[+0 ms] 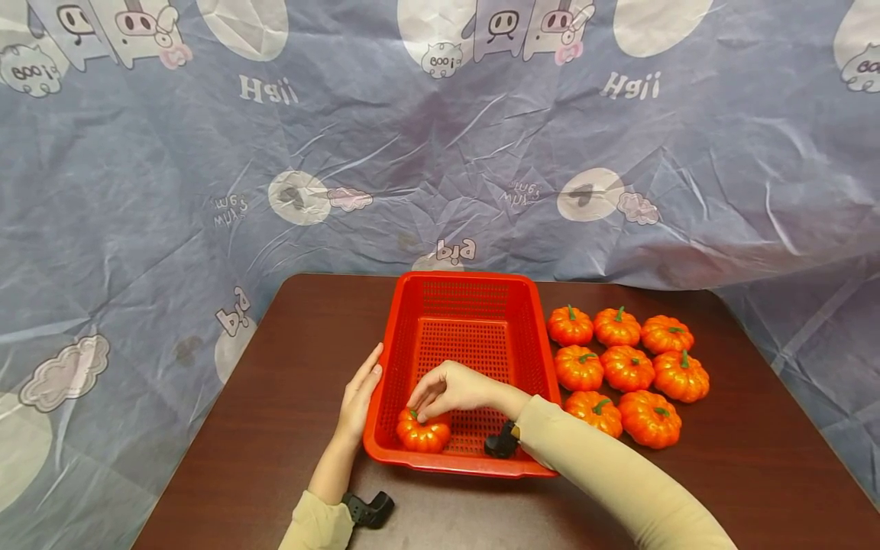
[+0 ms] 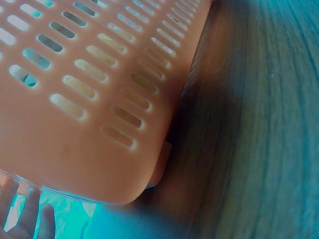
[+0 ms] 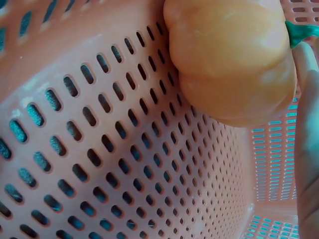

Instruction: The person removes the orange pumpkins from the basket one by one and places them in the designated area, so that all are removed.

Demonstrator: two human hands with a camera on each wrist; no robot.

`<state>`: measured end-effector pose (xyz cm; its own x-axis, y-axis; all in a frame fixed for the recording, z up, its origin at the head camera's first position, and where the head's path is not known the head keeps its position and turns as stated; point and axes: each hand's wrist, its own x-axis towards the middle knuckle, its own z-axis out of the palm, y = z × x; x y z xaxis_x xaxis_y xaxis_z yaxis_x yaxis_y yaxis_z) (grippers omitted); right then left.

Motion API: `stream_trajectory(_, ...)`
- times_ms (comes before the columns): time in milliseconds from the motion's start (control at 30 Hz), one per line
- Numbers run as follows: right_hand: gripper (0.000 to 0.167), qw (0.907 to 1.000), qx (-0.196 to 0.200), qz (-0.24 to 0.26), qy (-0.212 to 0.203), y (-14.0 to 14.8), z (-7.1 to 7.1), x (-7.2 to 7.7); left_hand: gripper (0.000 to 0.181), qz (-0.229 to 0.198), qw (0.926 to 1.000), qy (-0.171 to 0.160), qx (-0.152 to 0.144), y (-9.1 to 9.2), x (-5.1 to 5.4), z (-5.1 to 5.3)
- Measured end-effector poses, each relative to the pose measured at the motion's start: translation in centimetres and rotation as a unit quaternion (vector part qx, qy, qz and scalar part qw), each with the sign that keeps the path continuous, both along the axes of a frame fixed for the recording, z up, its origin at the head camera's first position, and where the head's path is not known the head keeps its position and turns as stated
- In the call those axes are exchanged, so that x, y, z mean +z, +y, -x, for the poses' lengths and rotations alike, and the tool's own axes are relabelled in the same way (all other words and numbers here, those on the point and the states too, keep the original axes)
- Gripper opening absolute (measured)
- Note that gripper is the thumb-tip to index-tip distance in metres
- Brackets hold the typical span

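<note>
A red plastic basket with slotted walls stands on the table. My left hand rests along its left side with the fingers straight; in the left wrist view, its fingertips touch the rim. Inside the basket, at the near left corner, is an orange pumpkin with a green stem. My right hand reaches over the right wall and pinches this pumpkin by its stem. In the right wrist view the pumpkin is close up, its stem beside a finger.
Several more orange pumpkins stand in rows on the table to the right of the basket. The dark wooden table extends to the left. A wrinkled printed cloth hangs behind its back edge.
</note>
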<state>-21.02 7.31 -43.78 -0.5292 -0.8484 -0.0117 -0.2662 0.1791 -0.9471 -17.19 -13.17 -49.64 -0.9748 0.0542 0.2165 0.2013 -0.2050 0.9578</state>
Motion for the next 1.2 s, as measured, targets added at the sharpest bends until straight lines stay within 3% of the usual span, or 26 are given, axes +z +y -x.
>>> stream_trajectory(300, 0.019, 0.9999, -0.002, -0.001, -0.015, 0.0, 0.3, -0.8, 0.045, -0.002, 0.9999, 0.009, -0.006, 0.1, 0.0, -0.1)
stream_trajectory(533, 0.015, 0.9999, -0.007, -0.010, -0.003, 0.0, 0.4, -1.1, 0.045, 0.005, 0.9999, 0.015, -0.003, 0.1, 0.1, -0.1)
stream_trajectory(800, 0.013, 0.9994, -0.016, -0.030, 0.004, -0.1, 0.3, -0.3, 0.046, 0.009, 0.9999, 0.008, 0.002, -0.1, 0.0, 0.0)
stream_trajectory(967, 0.014, 0.9978, -0.043, -0.049, 0.006, 0.0, 0.4, 0.1, 0.045, 0.000, 1.0000, 0.010, 0.001, -0.1, 0.1, 0.0)
stream_trajectory(1200, 0.019, 0.9967, -0.076, -0.029, -0.010, 0.6, 0.5, 1.3, 0.045, -0.005, 1.0000, 0.007, -0.003, 0.0, 0.0, -0.1)
